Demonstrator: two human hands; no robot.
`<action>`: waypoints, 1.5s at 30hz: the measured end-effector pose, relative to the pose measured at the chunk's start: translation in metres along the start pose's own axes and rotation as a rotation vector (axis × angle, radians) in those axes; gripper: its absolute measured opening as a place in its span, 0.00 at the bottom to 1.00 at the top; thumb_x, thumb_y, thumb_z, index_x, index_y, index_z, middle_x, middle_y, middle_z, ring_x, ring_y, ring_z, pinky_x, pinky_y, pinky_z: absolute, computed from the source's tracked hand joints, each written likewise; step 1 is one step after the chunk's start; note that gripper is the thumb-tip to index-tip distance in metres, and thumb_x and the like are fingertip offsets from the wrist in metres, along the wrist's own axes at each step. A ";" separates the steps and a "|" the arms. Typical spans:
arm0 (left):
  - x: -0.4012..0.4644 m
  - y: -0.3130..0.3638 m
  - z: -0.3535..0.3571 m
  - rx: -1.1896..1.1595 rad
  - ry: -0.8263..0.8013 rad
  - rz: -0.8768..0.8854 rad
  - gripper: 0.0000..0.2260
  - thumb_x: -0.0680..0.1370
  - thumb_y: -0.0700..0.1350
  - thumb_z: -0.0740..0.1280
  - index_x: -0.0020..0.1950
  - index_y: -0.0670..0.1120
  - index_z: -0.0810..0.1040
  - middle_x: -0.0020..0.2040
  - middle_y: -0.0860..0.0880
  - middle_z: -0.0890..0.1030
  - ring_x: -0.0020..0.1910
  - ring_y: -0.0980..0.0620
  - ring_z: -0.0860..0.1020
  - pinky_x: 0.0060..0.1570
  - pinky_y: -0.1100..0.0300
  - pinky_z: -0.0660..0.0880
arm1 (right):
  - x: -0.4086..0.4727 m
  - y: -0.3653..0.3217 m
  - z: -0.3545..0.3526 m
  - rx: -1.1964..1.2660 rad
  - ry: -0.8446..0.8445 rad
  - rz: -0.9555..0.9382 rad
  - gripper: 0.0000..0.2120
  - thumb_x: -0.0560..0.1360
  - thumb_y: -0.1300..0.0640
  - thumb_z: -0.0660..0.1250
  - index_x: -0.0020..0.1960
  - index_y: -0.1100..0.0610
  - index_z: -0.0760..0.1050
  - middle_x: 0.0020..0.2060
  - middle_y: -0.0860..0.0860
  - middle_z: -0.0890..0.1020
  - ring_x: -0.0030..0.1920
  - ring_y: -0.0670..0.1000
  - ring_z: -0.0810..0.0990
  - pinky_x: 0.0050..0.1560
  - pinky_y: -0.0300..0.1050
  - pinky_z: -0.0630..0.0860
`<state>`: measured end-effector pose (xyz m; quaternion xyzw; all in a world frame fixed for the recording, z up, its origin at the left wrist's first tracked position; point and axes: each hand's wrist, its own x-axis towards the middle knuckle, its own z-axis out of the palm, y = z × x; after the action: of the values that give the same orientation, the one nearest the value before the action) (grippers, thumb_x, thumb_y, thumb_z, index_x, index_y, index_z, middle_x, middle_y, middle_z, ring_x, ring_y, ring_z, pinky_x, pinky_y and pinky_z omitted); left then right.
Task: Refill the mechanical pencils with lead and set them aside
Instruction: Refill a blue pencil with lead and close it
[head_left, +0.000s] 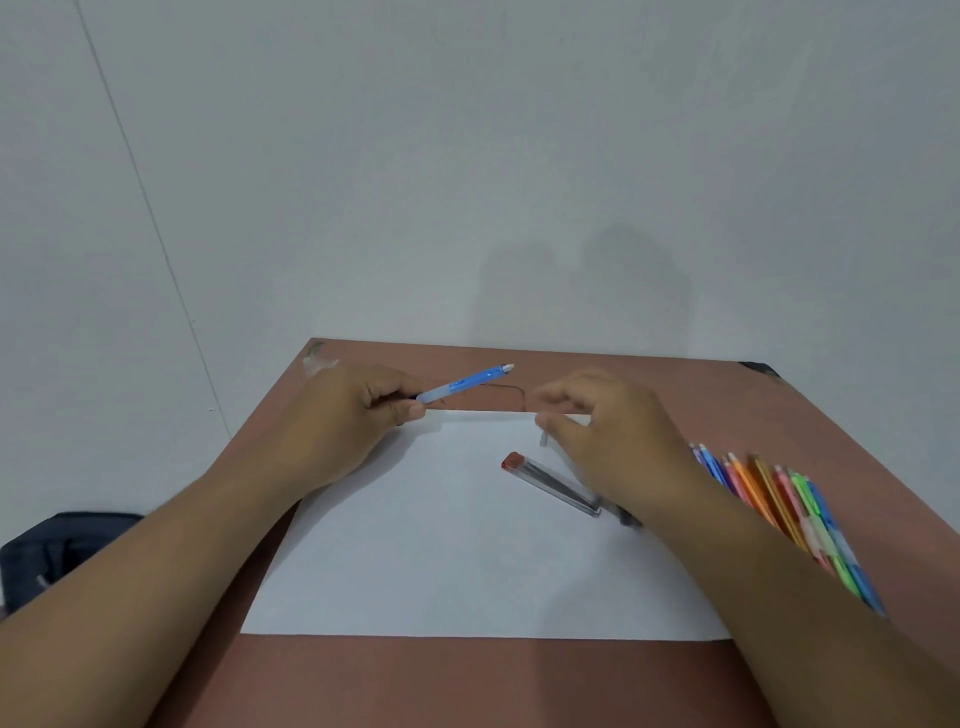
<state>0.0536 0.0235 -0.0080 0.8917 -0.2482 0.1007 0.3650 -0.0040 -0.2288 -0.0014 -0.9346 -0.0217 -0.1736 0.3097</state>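
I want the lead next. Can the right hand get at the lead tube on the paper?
Probably yes. The lead tube lies bare on the paper just beside the right hand, with nothing over it, though that hand seems to pinch something small, blurred.

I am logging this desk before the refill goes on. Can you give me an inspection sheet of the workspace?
Surface: brown table with a white sheet of paper on it.
Job's things: blue pencil; clear lead tube with a red cap on the paper; row of coloured pencils at right.
Clutter: dark bag beside the table, at left.
Grips: left hand holds the blue pencil; right hand pinches a small blurred piece.
Cables: nothing seen.
Surroundings: plain pale wall.
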 end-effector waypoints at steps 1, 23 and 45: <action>0.000 0.001 0.001 -0.004 -0.004 -0.007 0.05 0.79 0.42 0.69 0.46 0.44 0.84 0.36 0.50 0.80 0.35 0.59 0.72 0.36 0.73 0.67 | -0.002 -0.005 -0.003 0.105 0.058 -0.009 0.08 0.78 0.55 0.71 0.56 0.46 0.83 0.48 0.36 0.80 0.51 0.36 0.77 0.50 0.26 0.69; 0.002 -0.002 0.008 0.023 0.005 -0.020 0.07 0.79 0.43 0.69 0.42 0.52 0.82 0.37 0.56 0.79 0.38 0.58 0.73 0.37 0.72 0.67 | 0.011 0.021 0.005 -0.098 -0.024 0.174 0.11 0.78 0.54 0.69 0.37 0.48 0.84 0.40 0.40 0.79 0.59 0.53 0.75 0.52 0.46 0.75; 0.018 0.003 0.034 0.143 -0.005 0.019 0.08 0.78 0.43 0.70 0.53 0.53 0.85 0.49 0.59 0.83 0.49 0.57 0.79 0.54 0.56 0.77 | 0.016 0.017 0.006 -0.113 -0.011 0.131 0.09 0.80 0.56 0.66 0.47 0.49 0.85 0.44 0.41 0.83 0.43 0.41 0.79 0.37 0.31 0.69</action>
<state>0.0674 -0.0086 -0.0246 0.9133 -0.2497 0.1195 0.2987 0.0150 -0.2403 -0.0101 -0.9509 0.0476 -0.1489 0.2671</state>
